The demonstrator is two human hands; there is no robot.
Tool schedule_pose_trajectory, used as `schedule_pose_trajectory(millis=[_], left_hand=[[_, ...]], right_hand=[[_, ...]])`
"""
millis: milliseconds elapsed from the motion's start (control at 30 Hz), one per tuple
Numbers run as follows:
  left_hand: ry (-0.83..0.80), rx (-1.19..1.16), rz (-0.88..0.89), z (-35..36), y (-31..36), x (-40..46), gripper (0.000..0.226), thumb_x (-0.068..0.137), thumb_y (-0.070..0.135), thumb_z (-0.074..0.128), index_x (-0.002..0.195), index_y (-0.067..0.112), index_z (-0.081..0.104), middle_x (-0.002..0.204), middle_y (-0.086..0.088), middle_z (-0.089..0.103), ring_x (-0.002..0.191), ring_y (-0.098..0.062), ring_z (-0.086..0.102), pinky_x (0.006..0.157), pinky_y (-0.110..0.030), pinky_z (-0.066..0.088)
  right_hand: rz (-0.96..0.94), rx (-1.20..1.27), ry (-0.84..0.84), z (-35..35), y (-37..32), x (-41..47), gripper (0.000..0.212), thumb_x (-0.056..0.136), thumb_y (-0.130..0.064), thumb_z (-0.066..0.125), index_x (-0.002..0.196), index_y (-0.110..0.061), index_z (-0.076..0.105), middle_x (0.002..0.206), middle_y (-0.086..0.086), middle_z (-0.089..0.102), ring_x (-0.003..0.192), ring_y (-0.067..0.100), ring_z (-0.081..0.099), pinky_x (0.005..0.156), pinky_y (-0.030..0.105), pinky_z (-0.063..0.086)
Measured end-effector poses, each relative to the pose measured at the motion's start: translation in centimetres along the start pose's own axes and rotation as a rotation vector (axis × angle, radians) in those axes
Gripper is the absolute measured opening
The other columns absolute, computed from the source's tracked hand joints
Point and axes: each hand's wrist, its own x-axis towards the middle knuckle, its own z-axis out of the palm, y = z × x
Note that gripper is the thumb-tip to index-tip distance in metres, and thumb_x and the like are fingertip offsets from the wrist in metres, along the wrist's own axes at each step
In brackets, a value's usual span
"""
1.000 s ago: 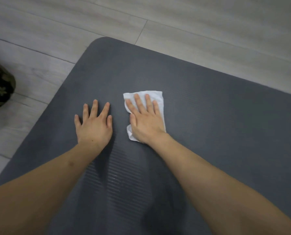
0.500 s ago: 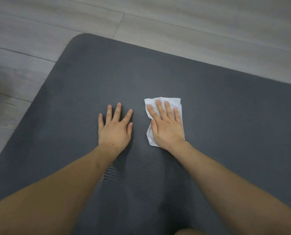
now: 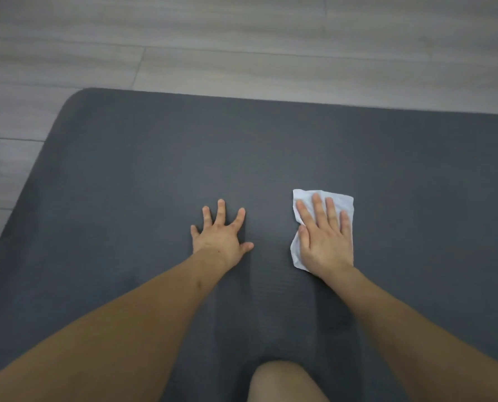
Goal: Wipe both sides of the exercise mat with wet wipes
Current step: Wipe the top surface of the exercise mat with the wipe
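The dark exercise mat (image 3: 271,158) lay flat on the wood floor (image 3: 242,47) — right hand (image 3: 324,239) pressed a white wet wipe (image 3: 340,203) onto it, fingers (image 3: 318,208) extended; left hand (image 3: 220,237) splayed flat beside, empty

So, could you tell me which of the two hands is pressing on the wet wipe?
The right hand, flat on the white wipe; the left hand rests bare on the mat.

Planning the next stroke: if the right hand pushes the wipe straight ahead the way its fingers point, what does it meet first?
Nothing but bare exercise mat. The right hand lies flat on the wet wipe, and ahead the way looks free up to the mat's far edge, then floor.
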Motion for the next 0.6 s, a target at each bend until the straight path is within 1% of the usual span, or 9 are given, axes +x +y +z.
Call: schedule_pose_trajectory(millis=[133, 233, 400, 500, 600], left_hand=[[-0.093, 0.000, 0.031, -0.5, -0.6, 0.5, 0.096, 0.093, 0.065, 0.057, 0.157, 0.049, -0.013, 0.164, -0.001, -0.033, 0.152, -0.039, -0.023, 0.120, -0.068, 0.010], [-0.098, 0.002, 0.053, -0.5, -0.9, 0.7, 0.102, 0.091, 0.062, 0.063, 0.157, 0.048, -0.014, 0.163, -0.001, -0.034, 0.152, -0.040, -0.023, 0.119, -0.069, 0.011], [-0.028, 0.029, 0.070, 0.5, -0.9, 0.7, 0.098, 0.093, 0.062, 0.059, 0.157, 0.046, -0.014, 0.163, -0.004, -0.035, 0.151, -0.042, -0.025, 0.119, -0.070, 0.009], [-0.016, 0.030, 0.073, 0.7, -0.9, 0.6, 0.096, 0.095, 0.062, 0.056, 0.157, 0.046, -0.015, 0.162, -0.004, -0.036, 0.150, -0.042, -0.026, 0.119, -0.070, 0.007], [-0.005, 0.061, 0.060, 0.9, -0.6, 0.7, 0.094, 0.095, 0.064, 0.053, 0.157, 0.046, -0.016, 0.163, -0.005, -0.036, 0.151, -0.043, -0.024, 0.118, -0.071, 0.009]], right_hand=[[-0.013, -0.015, 0.001, 0.4, 0.3, 0.3, 0.060, 0.105, -0.045, 0.011, 0.162, -0.044, -0.006, 0.172, -0.007, -0.014, 0.158, 0.020, -0.017, 0.127, 0.052, -0.003], [-0.007, -0.031, 0.008, 0.5, 0.3, 0.6, 0.060, 0.104, -0.046, 0.009, 0.162, -0.044, -0.005, 0.172, -0.008, -0.015, 0.158, 0.020, -0.016, 0.127, 0.051, -0.004], [0.003, -0.043, 0.021, 0.5, 0.1, 0.6, 0.058, 0.106, -0.044, 0.011, 0.163, -0.044, -0.003, 0.172, -0.008, -0.015, 0.158, 0.020, -0.015, 0.127, 0.051, -0.003], [0.004, -0.026, 0.024, 0.4, -0.1, 0.3, 0.057, 0.107, -0.044, 0.010, 0.162, -0.047, -0.005, 0.172, -0.009, -0.014, 0.158, 0.019, -0.014, 0.127, 0.051, -0.004], [0.013, -0.009, 0.025, 0.4, -0.1, 0.0, 0.057, 0.108, -0.042, 0.012, 0.161, -0.048, -0.007, 0.172, -0.009, -0.015, 0.158, 0.018, -0.017, 0.127, 0.051, -0.007]])
